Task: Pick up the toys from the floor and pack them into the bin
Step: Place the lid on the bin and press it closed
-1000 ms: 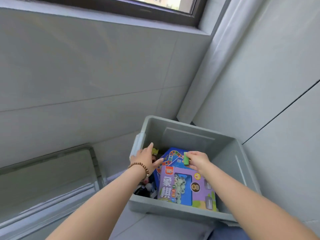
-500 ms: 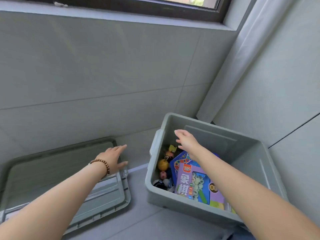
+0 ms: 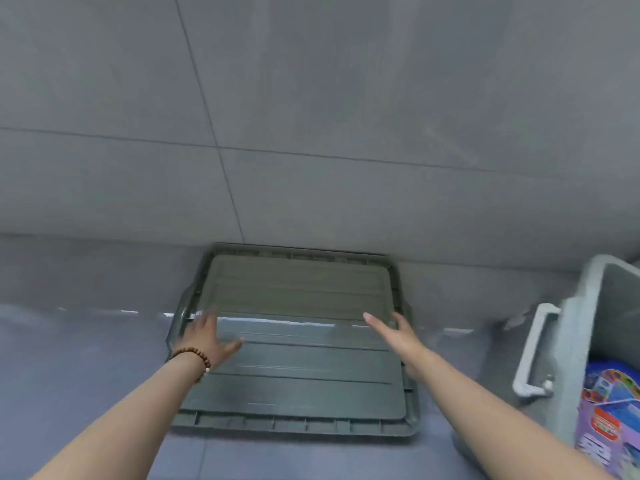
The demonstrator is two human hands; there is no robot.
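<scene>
As both arms reach over the grey lid [image 3: 298, 386] on the floor, the left grip [image 3: 204, 339] and right grip [image 3: 398, 337] are spread, clasping nothing. Right of the right grip stands the bin [image 3: 575, 341], boxed toys [image 3: 613, 410] inside. An uneven lift could let the lid slip and scrape the wall [image 3: 311, 133].

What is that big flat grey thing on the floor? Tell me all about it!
It's a lid: a grey-green plastic rectangle with rounded corners, ridges running across it and a ribbed rim. Its near edge sits on the floor, its far edge against the wall. The left hand and right hand hover open over its two sides; touching can't be told. The bin stands to its right.
</scene>
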